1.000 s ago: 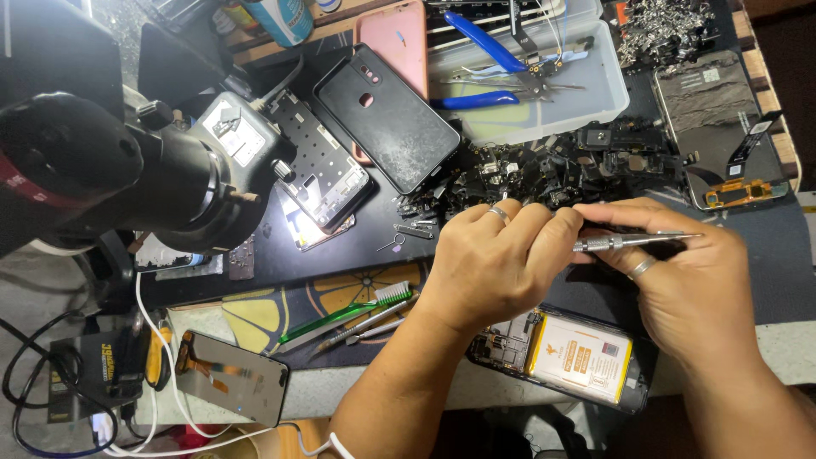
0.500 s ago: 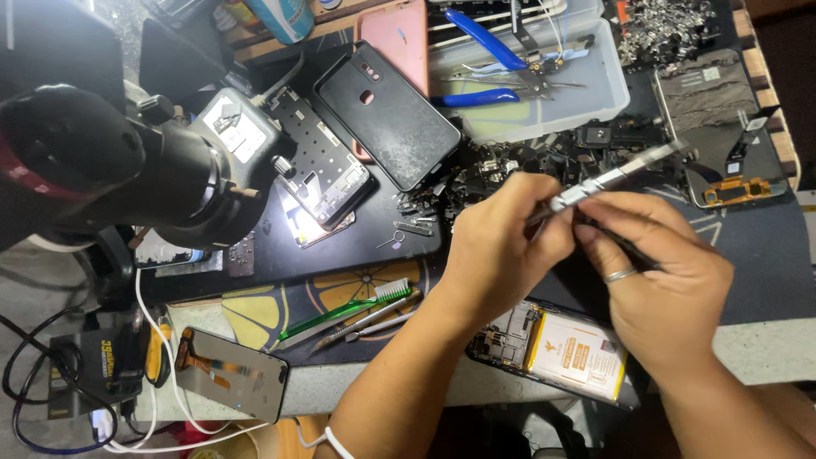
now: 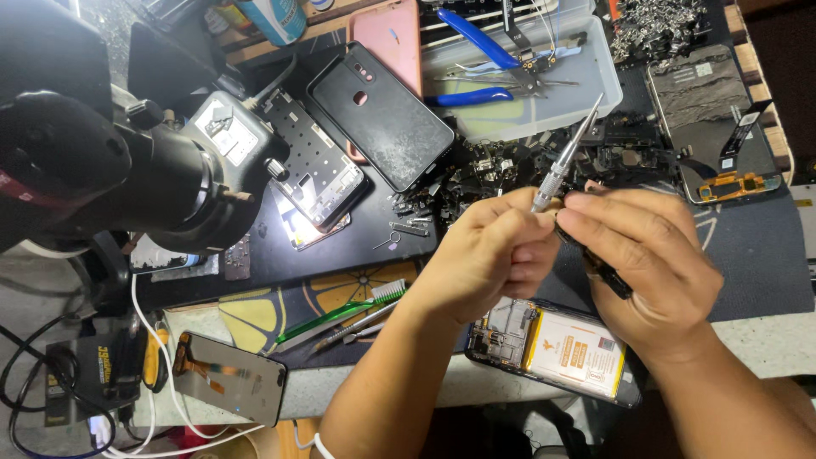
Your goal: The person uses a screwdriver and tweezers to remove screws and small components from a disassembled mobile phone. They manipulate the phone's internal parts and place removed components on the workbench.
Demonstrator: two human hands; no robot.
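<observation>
A dark mat (image 3: 748, 255) is spread over the pale table (image 3: 765, 340). A bright light is thrown left of the fingers.

- A slim silver screwdriver (image 3: 561, 166), held in the fingertips of the left hand (image 3: 484, 255); it tilts up and away to the right, its thin tip rising above both hands, its lower end hidden between the fingers.
- A small black part (image 3: 599, 265), long and narrow, gripped in the right hand (image 3: 654, 263); it runs along the underside of the fingers, touching the left hand's fingertips at its upper end.
</observation>
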